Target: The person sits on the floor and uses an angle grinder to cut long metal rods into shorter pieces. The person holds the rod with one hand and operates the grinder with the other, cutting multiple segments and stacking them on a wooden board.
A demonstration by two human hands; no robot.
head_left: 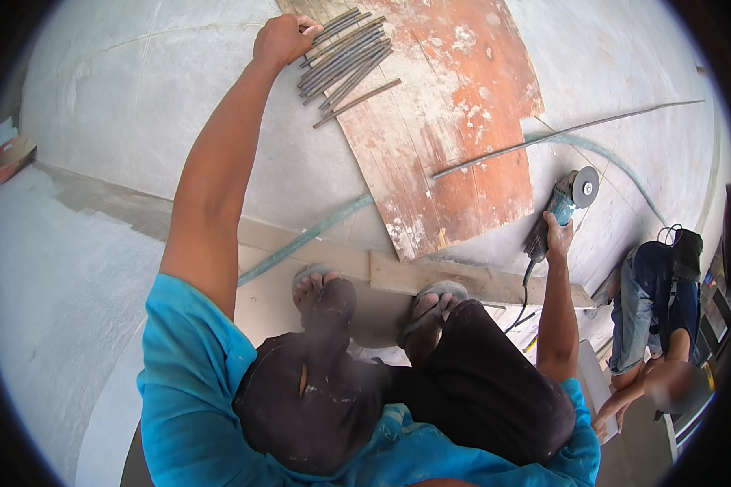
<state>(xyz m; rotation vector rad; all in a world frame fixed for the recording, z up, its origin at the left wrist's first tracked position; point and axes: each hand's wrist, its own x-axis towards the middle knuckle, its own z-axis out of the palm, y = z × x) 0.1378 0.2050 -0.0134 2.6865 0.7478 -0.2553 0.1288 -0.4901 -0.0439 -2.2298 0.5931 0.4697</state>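
Several short steel rods [345, 57] lie side by side in a loose bundle on the far left edge of a worn plywood board [479, 122]. My left hand [283, 40] is closed at the near-left end of the topmost rods, its fingers pinched on a rod end. One short rod lies slightly apart, closer to me. On the right, my right hand [558, 237] grips an angle grinder [560, 203] by its body, with the grey disc [585, 187] pointing away from me. A long steel rod [568, 134] rests partly on the board, reaching right past the grinder.
A green hose [309, 235] runs under the board and comes out on the right. A wooden plank [471, 280] lies before my sandalled feet. The grinder's black cord [524, 292] trails toward me. Another person [654, 316] bends over at the right. A reddish bowl [13, 158] sits far left.
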